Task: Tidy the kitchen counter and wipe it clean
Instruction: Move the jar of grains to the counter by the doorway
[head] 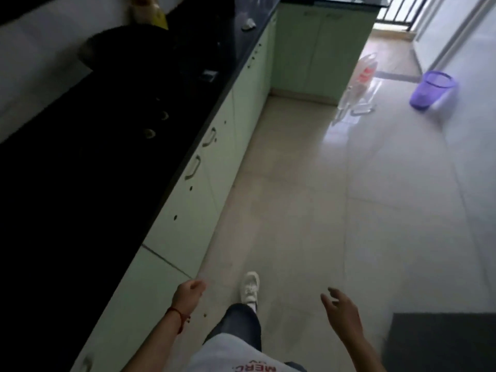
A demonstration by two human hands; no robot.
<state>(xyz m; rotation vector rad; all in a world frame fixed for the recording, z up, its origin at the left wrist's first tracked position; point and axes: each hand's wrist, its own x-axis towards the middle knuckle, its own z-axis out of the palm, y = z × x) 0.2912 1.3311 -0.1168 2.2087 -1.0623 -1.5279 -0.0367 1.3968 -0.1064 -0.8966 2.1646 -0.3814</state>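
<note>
I see left hand (189, 292) low by cabinet fronts (204, 189), fingers loosely curled, holding nothing. Right hand (339, 308) out over floor (308, 197), fingers spread, empty. Dark counter (107, 157) runs along my left, above and ahead of left hand, not touched. Crumpled scrap (248, 24) on counter's far end. Purple basket (433, 88) far right on floor.

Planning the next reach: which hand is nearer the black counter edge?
Left. The left hand hangs just off the counter edge by the cabinets; the right hand is farther out over the floor.
</note>
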